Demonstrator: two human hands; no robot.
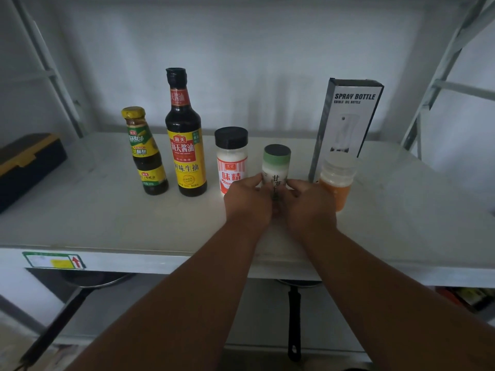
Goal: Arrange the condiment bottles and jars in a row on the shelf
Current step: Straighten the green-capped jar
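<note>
White shelf point(107, 223); bottles point(184, 135), jars point(231, 159), box point(345, 124) upright.

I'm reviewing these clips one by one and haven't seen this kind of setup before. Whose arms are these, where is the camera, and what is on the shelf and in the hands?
There is no machine here. A person wears one wide-angle camera on the head, looking forward and down, so the two bare arms reaching in from below are their own.

The pale shelf holds a row of condiments: from the left, a small yellow-capped sauce bottle, a tall soy sauce bottle, a black-capped white jar, a green-collared jar, and a clear jar with orange contents. A boxed spray bottle stands behind that last jar. A dark case sits at the far left.

The left hand and right hand both close around the green-collared jar. Whether its base rests on the shelf is hidden. Pan handles show on the level below.
</note>
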